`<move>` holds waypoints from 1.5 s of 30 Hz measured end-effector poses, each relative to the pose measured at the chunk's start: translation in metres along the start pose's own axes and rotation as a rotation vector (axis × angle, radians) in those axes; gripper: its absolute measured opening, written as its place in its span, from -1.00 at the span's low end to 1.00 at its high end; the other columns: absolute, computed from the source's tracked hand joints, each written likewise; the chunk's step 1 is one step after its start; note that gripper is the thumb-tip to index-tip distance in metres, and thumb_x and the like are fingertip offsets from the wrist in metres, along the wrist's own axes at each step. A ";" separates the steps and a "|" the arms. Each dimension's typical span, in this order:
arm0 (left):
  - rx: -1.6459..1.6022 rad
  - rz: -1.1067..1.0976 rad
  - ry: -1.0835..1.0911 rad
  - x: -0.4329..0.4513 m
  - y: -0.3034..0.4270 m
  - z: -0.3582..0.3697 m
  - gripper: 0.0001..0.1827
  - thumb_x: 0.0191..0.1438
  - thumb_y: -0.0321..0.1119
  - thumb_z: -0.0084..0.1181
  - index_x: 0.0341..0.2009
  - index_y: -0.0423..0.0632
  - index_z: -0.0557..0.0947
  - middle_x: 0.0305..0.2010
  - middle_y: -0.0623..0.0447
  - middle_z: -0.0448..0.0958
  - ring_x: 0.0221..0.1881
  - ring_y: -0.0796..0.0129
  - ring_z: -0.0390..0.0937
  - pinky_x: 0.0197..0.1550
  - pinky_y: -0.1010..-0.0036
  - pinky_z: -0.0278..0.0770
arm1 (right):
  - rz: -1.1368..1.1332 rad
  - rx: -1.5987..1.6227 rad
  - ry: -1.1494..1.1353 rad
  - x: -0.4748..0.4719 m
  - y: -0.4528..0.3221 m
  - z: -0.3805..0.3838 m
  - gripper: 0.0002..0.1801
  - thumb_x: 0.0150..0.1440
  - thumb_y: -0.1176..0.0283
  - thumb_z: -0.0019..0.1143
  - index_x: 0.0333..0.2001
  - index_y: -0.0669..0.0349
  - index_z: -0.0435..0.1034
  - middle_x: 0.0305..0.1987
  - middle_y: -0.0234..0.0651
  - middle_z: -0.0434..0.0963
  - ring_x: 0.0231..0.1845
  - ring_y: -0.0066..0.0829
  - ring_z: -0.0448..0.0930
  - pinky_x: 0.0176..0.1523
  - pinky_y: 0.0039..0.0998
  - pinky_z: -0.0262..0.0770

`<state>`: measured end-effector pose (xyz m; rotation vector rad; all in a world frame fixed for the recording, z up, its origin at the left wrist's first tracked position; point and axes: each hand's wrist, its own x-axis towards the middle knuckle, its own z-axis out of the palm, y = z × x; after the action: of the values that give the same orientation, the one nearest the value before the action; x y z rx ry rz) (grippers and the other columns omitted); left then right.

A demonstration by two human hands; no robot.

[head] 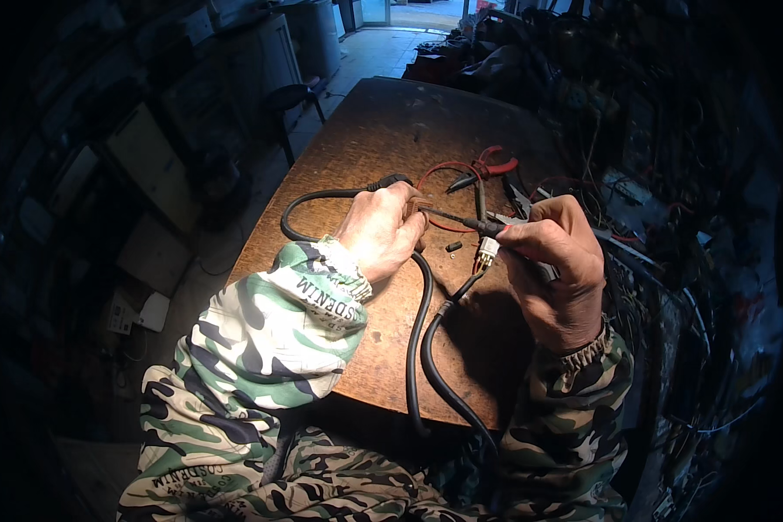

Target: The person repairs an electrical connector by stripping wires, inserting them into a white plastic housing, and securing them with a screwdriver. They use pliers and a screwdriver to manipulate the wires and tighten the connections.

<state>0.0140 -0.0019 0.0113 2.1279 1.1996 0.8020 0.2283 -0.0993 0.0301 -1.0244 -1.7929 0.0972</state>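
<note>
My left hand (383,228) is closed around a small brownish part (417,206) over the wooden table (339,156). In my right hand (554,261) is a slim dark tool with a thin shaft (449,215), its tip at that brownish part; the kind of tool cannot be told. Just below my right fingertips lies a white connector (488,249) with thin coloured wires, joined to a black cable (434,346). Another black cable (424,287) passes by my left hand. A small dark cylindrical piece (454,246) rests between the hands.
Red-handled pliers (496,163) lie beyond my hands, beside a red wire (430,171). Another metal tool (519,196) is partly behind my right hand. A dark stool (287,98) stands left of the table. Tangled wires and parts (626,189) crowd the right side.
</note>
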 end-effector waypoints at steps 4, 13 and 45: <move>0.012 -0.019 0.002 0.000 -0.004 0.000 -0.63 0.17 -0.42 0.04 -0.03 -0.49 0.49 -0.41 -0.17 0.66 -0.37 0.27 0.71 -0.31 0.42 0.64 | 0.328 0.089 -0.025 0.003 -0.013 0.001 -0.71 0.02 0.68 0.30 -0.13 0.38 0.48 -0.13 -0.18 0.46 -0.14 -0.39 0.64 -0.20 -0.48 0.64; 0.038 0.016 -0.010 0.001 -0.004 0.000 -0.63 0.17 -0.44 0.03 -0.02 -0.50 0.48 -0.38 -0.19 0.66 -0.36 0.25 0.71 -0.31 0.43 0.64 | 0.279 0.053 0.034 0.003 -0.013 0.001 -0.83 0.09 0.58 0.27 -0.22 0.39 0.50 -0.17 -0.07 0.61 -0.29 -0.42 0.66 -0.28 -0.51 0.57; -0.102 0.019 0.026 -0.003 -0.002 -0.002 -0.62 0.18 -0.48 0.04 0.06 -0.38 0.38 -0.17 -0.24 0.65 -0.26 0.19 0.70 -0.22 0.42 0.66 | 0.380 0.161 0.188 0.006 0.006 -0.032 -0.80 0.03 0.62 0.19 -0.20 0.34 0.47 -0.26 -0.29 0.58 -0.23 -0.55 0.62 -0.13 -0.54 0.57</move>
<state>0.0098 -0.0028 0.0105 2.0549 1.1291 0.8828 0.2566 -0.1034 0.0469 -1.2039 -1.3820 0.3617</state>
